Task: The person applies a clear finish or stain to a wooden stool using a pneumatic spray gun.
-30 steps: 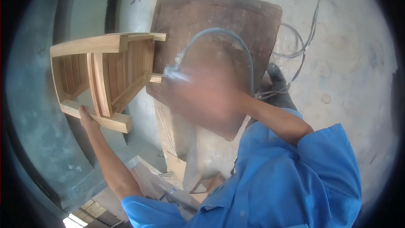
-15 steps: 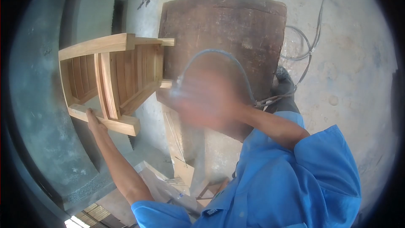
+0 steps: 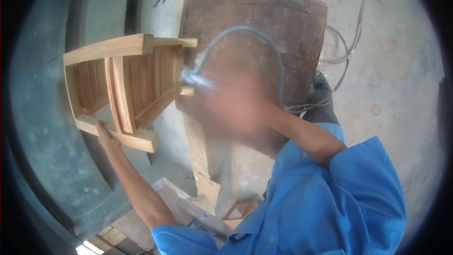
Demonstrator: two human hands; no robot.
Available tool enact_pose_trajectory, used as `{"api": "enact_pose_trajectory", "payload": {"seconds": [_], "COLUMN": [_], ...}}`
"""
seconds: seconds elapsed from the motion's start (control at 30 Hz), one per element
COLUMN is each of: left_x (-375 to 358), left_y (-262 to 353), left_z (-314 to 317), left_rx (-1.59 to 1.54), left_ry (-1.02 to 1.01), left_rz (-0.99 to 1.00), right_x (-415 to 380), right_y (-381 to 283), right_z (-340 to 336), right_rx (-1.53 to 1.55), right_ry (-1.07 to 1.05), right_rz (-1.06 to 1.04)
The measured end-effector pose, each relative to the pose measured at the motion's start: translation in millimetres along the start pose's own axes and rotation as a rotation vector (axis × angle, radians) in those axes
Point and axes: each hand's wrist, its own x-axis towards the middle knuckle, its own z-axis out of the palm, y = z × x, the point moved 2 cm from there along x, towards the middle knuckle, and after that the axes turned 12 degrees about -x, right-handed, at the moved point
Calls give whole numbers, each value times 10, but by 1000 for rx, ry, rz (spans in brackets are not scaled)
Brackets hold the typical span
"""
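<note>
A light wooden slatted stool (image 3: 127,85) lies tipped on its side against a dark worn workbench (image 3: 264,23). My left hand (image 3: 104,132) grips the stool's lower rail from beneath. My right hand (image 3: 231,106) is blurred; it holds a tool with a metal tip (image 3: 191,78) fed by a grey hose (image 3: 264,42). The tip sits right by the stool's leg end next to the bench. My blue sleeve fills the lower right.
Cables (image 3: 342,52) loop on the concrete floor (image 3: 396,66) to the right of the bench. Wood offcuts (image 3: 203,189) lie on the floor below the bench. A dark curved edge and grey slab (image 3: 52,151) run along the left.
My right hand with the tool has shifted up and slightly left toward the stool's leg end. The left hand keeps its grip on the rail; the stool has barely moved.
</note>
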Motion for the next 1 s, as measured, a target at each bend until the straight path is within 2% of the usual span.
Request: {"api": "enact_pose_trajectory", "payload": {"seconds": [0.03,0.07,0.17,0.27,0.37,0.5,0.57,0.67,0.77,0.87,0.9,1.0], "left_x": [3,18,143,176,178,96,94,127,155,194,198,136], "left_y": [3,-1,-39,-46,-30,-32,-13,-24,-44,-57,-47,-22], "left_z": [10,9,-29,-56,-35,-5,-1,12,7,-29,-35,-12], "left_rx": [3,3,-9,-16,-9,-16,-5,-15,-33,-29,-25,-11], "left_ry": [0,1,-22,-30,-25,-41,-23,-30,-45,-49,-51,-47], "left_rz": [-5,-10,-1,-7,-16,-2,-5,-1,5,18,24,35], "right_x": [-16,-41,-236,-437,-485,-272,-120,24,-65,-288,-352,-378], "right_y": [-49,-100,-104,-45,46,288,384,488,468,408,365,368], "right_z": [-6,-46,69,330,216,125,95,274,359,540,579,686], "right_rx": [-20,94,502,586,350,284,210,173,255,249,205,175], "right_ry": [8,9,-174,-162,-173,-173,-43,223,-111,-241,-129,-161], "right_rz": [-62,-58,76,14,7,276,264,88,322,290,163,112]}}
